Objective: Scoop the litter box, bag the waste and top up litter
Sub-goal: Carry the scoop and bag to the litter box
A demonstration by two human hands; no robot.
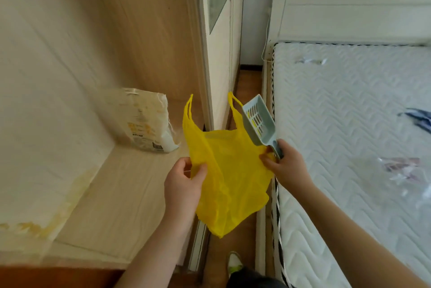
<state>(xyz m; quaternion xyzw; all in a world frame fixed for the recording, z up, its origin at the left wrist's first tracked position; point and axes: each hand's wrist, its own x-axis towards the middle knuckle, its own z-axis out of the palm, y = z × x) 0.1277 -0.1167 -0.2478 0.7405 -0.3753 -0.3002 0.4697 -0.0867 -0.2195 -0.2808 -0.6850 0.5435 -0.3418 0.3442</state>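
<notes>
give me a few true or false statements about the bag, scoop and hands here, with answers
1. The left hand pinches the yellow bag. True.
2. The scoop lies on the mattress. False: the right hand holds it by the handle.
3. The right hand also holds the bag's edge. True.
4. The bag bulges with waste. False: it hangs flat and limp.
5. The litter sack stands on the mattress. False: it stands inside the wardrobe.

Both forearms are bare, no sleeves showing, with dark trousers [251,278] and a white, lime-trimmed shoe [234,262] below.
</notes>
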